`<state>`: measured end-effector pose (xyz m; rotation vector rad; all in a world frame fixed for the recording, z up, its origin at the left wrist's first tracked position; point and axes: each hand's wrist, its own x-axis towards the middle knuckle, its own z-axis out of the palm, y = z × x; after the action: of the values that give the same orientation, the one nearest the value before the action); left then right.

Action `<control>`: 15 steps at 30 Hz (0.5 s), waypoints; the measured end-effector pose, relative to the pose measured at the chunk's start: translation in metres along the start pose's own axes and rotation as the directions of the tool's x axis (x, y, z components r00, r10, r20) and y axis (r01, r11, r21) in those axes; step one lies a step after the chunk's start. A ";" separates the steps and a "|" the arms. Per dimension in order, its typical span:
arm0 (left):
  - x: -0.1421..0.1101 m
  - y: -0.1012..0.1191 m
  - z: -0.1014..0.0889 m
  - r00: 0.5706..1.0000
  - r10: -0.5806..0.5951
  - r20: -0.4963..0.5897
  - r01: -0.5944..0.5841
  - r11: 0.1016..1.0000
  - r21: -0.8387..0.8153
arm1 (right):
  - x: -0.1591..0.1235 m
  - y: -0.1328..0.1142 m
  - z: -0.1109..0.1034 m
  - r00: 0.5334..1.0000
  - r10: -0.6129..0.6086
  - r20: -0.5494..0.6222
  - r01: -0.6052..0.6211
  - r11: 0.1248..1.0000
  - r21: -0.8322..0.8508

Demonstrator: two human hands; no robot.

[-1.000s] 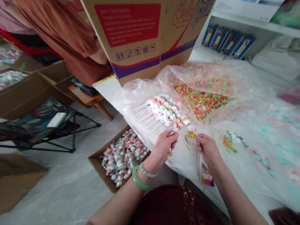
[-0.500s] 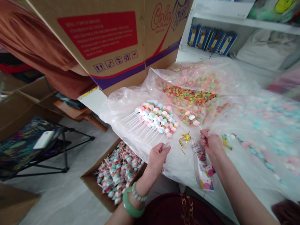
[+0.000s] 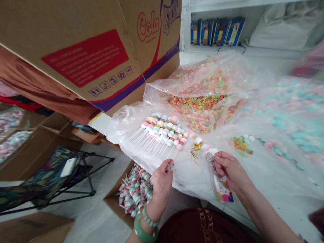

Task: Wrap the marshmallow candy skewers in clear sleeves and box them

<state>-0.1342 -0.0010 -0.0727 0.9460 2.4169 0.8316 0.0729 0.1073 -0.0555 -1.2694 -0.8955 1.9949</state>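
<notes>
My left hand (image 3: 162, 178) is closed in a pinch on a small clear piece, too small to name, just below a row of marshmallow skewers (image 3: 164, 130) lying on a clear plastic sheet (image 3: 126, 121). My right hand (image 3: 229, 168) is closed on the stick of one marshmallow skewer (image 3: 199, 141), whose candies lie beside gold twist ties (image 3: 194, 149). Under that hand lies a stack of small printed clear bags (image 3: 222, 189).
A large cardboard box (image 3: 88, 60) stands behind the skewers. An open bag of coloured ring candies (image 3: 202, 101) lies beyond. A floor box of wrapped skewers (image 3: 134, 192) sits below the table edge. A folding stool holding a phone (image 3: 68, 167) and another person's brown garment (image 3: 37, 91) are at the left.
My right hand has drawn back toward me and lowered its skewer beside the twist ties. My left hand stays pinched near the skewer row. The view has swung left.
</notes>
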 end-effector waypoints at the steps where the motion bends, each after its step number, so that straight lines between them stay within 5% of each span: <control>1: -0.002 -0.005 -0.003 1.000 -0.012 -0.016 0.014 0.993 0.115 | -0.007 0.005 -0.002 1.000 0.016 0.010 -0.016 1.000 -0.026; 6: -0.006 -0.007 -0.010 0.998 0.042 0.046 -0.060 0.843 0.535 | -0.031 0.027 -0.007 0.997 0.049 0.058 -0.041 0.991 -0.125; 10: -0.001 0.007 -0.008 0.989 0.137 0.059 -0.144 0.774 0.617 | -0.035 0.035 -0.008 0.999 0.027 0.041 -0.022 0.991 -0.135; 15: 0.009 0.025 0.000 0.976 0.061 0.210 -0.192 0.700 0.688 | -0.035 0.039 -0.010 0.999 0.033 0.035 -0.029 0.994 -0.106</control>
<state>-0.1289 0.0197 -0.0576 1.3948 2.5485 -0.2104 0.0893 0.0589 -0.0715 -1.3155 -1.0161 2.0242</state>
